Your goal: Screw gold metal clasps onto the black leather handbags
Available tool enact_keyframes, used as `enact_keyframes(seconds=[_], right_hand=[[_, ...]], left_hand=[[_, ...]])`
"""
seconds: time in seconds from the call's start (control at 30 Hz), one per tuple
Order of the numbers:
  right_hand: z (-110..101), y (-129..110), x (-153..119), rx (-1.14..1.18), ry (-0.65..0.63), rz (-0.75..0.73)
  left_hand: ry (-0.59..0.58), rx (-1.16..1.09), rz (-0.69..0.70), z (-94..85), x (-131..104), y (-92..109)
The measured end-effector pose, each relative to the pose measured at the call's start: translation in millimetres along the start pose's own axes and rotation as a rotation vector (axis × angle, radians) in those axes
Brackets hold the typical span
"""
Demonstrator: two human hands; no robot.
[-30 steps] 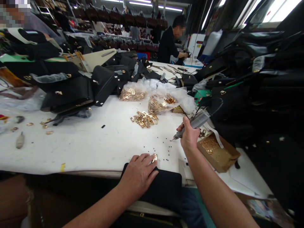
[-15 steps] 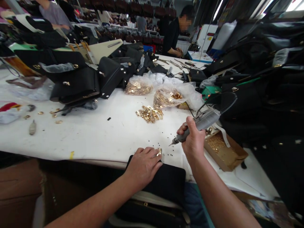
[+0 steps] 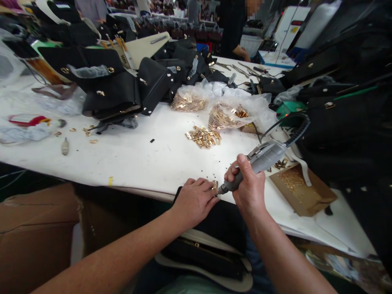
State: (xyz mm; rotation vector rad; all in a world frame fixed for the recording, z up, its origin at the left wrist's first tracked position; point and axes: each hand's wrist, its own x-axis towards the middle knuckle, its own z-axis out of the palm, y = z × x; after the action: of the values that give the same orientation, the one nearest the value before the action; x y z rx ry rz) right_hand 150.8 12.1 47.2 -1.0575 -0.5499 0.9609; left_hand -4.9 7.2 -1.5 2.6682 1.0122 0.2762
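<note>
My right hand (image 3: pixel 249 185) is wrapped round a grey electric screwdriver (image 3: pixel 260 160), tilted with its tip down to the left. The tip meets a small gold metal plate (image 3: pixel 215 185) at the edge of a black bag's flap (image 3: pixel 228 216). With fingers bent over that flap edge, my left hand (image 3: pixel 197 200) presses and holds the gold plate in place. The bag lies at the table's front edge, its zipped opening (image 3: pixel 199 247) showing below. How the thumb and fingertips grip the plate is partly hidden.
Loose gold plates (image 3: pixel 203 136) lie mid-table, with clear bags of gold parts (image 3: pixel 225 116) behind them. A cardboard box of small gold screws (image 3: pixel 298 190) sits right of my right hand. Black bags (image 3: pixel 113 94) crowd the back left and right. A co-worker (image 3: pixel 232 30) stands across the table.
My right hand has brought the screwdriver down and left, so its tip now meets the gold plate. My left hand stays on the plate. The view has shifted somewhat.
</note>
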Motion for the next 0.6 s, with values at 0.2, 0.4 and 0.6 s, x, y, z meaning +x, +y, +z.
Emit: enact_keyframes(seconds=[0.2,0.4,0.6], right_hand=[[-0.8,2.8,0.0,0.000,0.000,0.004],[-2.9,5.7,-0.5,-0.004,0.001,0.000],[-3.5,5.2,-3.4,-0.001,-0.001,-0.037]], left_hand=[[-0.013,0.012,0.002,-2.5,0.2,0.0],[-0.010,0.017,0.006,-1.5,0.0,-0.2],[-0.005,0.011,0.007,-2.0,-0.1,0.2]])
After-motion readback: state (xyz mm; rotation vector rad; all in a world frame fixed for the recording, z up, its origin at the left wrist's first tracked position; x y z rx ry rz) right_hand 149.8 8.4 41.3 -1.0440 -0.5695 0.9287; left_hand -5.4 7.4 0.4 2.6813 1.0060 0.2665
